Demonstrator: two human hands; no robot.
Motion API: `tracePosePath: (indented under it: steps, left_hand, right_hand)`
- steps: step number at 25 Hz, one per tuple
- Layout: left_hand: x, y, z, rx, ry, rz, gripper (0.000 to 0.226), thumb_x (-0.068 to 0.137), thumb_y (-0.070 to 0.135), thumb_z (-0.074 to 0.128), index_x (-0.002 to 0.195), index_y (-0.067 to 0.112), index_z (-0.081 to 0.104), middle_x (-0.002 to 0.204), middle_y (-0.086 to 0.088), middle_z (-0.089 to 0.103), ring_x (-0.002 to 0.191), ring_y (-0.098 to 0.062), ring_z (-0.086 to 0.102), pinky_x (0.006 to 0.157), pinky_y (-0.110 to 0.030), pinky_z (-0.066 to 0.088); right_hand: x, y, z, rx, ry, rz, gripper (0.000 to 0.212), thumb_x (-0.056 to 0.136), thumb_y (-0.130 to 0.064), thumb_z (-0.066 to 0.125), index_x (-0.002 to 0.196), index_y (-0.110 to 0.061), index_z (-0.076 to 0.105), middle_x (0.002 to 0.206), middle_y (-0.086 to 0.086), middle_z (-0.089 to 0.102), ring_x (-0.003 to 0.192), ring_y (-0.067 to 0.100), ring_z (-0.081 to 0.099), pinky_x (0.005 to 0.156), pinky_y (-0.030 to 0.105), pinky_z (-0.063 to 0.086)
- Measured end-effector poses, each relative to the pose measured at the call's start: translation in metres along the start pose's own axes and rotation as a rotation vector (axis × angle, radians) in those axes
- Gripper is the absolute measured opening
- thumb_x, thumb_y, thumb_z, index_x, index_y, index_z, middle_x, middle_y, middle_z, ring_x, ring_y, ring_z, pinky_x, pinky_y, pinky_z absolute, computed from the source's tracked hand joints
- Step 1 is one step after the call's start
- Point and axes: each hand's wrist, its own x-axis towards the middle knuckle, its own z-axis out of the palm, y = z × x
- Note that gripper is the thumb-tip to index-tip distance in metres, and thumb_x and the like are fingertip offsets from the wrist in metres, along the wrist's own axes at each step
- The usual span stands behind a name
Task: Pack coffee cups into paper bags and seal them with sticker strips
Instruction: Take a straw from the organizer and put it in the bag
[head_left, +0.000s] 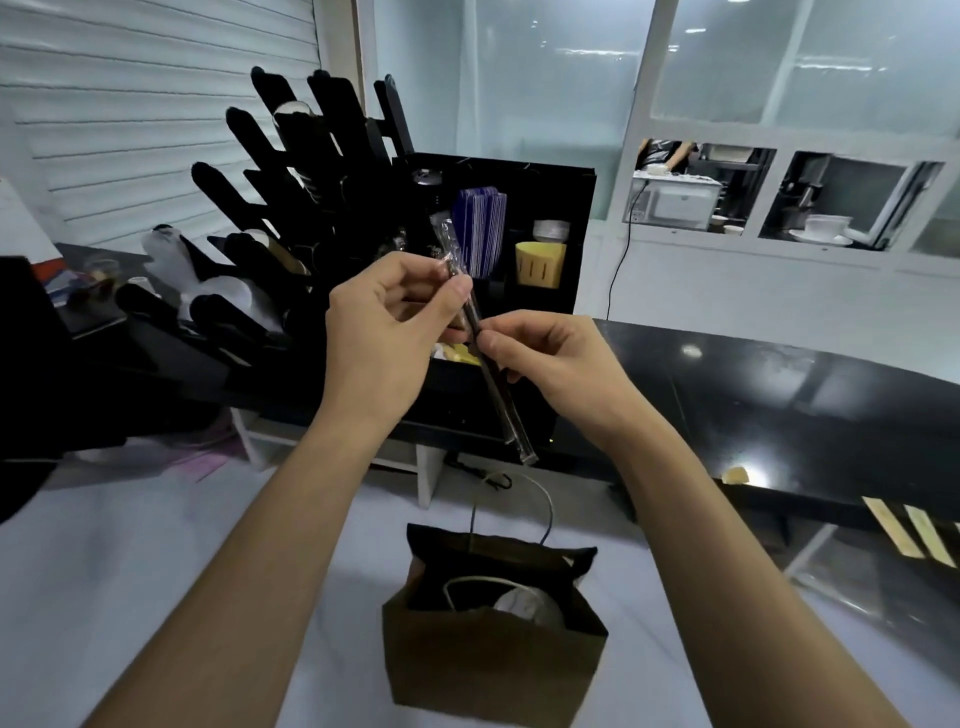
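A brown paper bag (493, 654) stands open on the white counter, with a white-lidded coffee cup (524, 605) inside and its cord handles sticking up. Above the bag I hold two dark straws in clear wrappers (493, 374), slanting from upper left to lower right. My left hand (379, 338) pinches them near the upper end between thumb and fingers. My right hand (545, 358) pinches them at mid-length. The lower ends hang free over the bag.
A black organiser box (582, 218) behind my hands holds blue sleeves, a yellow container and small cups. A black cup-dispenser rack (270, 208) stands to its left. A glossy black counter (779, 405) runs right, with sticker strips (914, 535) near its edge.
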Motion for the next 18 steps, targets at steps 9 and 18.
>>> tracePosePath:
  steps: [9, 18]
  left_hand:
    - [-0.045, -0.007, -0.012, 0.225, -0.171, -0.055, 0.017, 0.091, 0.038, 0.071, 0.107, 0.033, 0.071, 0.096, 0.011, 0.074, 0.096, -0.011, 0.071, 0.084, -0.042, 0.06]
    - [-0.116, -0.059, -0.043, 0.783, -0.409, -0.026, 0.015, 0.097, 0.026, 0.062, 0.111, 0.03, 0.065, 0.088, 0.02, 0.066, 0.098, -0.005, 0.056, 0.081, -0.027, 0.045]
  right_hand:
    - [-0.047, 0.019, 0.004, 0.001, -0.005, -0.016, 0.007, 0.091, -0.012, 0.076, 0.097, -0.009, 0.077, 0.087, 0.007, 0.078, 0.077, 0.012, 0.071, 0.078, 0.027, 0.057]
    - [-0.111, 0.056, 0.001, -0.116, 0.117, 0.058, 0.005, 0.092, -0.018, 0.075, 0.094, -0.021, 0.072, 0.087, 0.0, 0.075, 0.086, 0.021, 0.073, 0.077, 0.027, 0.058]
